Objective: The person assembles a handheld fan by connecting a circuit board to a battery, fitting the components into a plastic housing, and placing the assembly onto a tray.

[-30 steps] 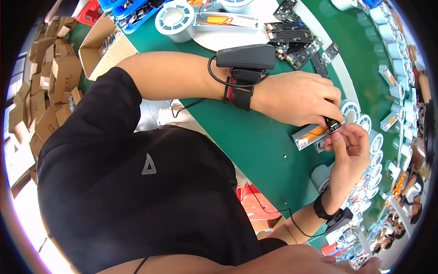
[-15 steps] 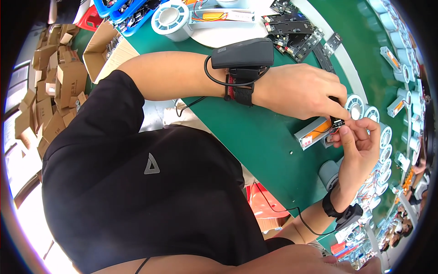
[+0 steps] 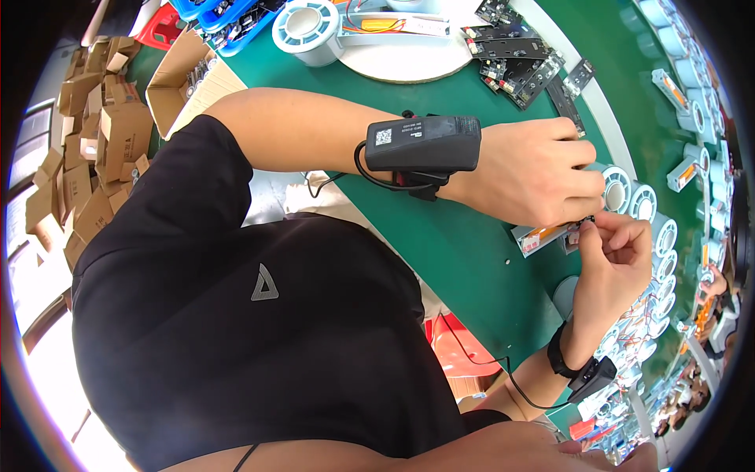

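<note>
My left hand [image 3: 535, 173] comes in from the upper left, back upward and fingers bent down. It closes on a small black circuit board [image 3: 587, 223], mostly hidden now between the fingers. From below, my right hand [image 3: 615, 256] pinches the same board with thumb and index finger, its other fingers curled. Just under both hands lies a grey metal channel [image 3: 528, 245] with an orange battery [image 3: 543, 234] inside. Part of this channel is covered by the left hand. A pale blue round housing [image 3: 616, 189] stands right beyond the fingertips.
Black circuit boards [image 3: 515, 67] are piled at the far side of the green table [image 3: 440, 244]. A round white board [image 3: 409, 63] and another slotted housing [image 3: 305, 31] lie to their left, near blue trays [image 3: 228, 23]. Several housings [image 3: 664, 236] line the right. Cardboard boxes [image 3: 118, 134] fill the left floor.
My left hand has rolled over and its fingers have come lower, hiding most of the circuit board seen before. My right hand stays at the board, with its wrist a little further left.
</note>
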The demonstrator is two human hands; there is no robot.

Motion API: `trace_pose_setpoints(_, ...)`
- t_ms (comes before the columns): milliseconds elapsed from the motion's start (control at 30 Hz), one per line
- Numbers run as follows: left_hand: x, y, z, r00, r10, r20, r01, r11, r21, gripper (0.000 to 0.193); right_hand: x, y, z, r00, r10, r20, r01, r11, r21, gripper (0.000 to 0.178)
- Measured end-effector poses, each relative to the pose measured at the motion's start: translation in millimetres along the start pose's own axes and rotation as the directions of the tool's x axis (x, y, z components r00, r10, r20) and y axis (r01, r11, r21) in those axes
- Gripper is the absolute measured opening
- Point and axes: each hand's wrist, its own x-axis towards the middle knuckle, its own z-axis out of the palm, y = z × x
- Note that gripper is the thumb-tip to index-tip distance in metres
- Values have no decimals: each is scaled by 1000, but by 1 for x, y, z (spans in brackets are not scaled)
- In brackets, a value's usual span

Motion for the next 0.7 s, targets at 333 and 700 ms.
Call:
trace_pose_setpoints(333,-4,-5,-9,915,-323,240,402,741,-537,31,-1,-38,-10,986,168,-14,-165,948,-273,20)
trace_pose_setpoints(700,2,-11,-18,807,-308,503,589,461,-663,40,-1,-22,10,994,114,-3,-111,969,-220,18)
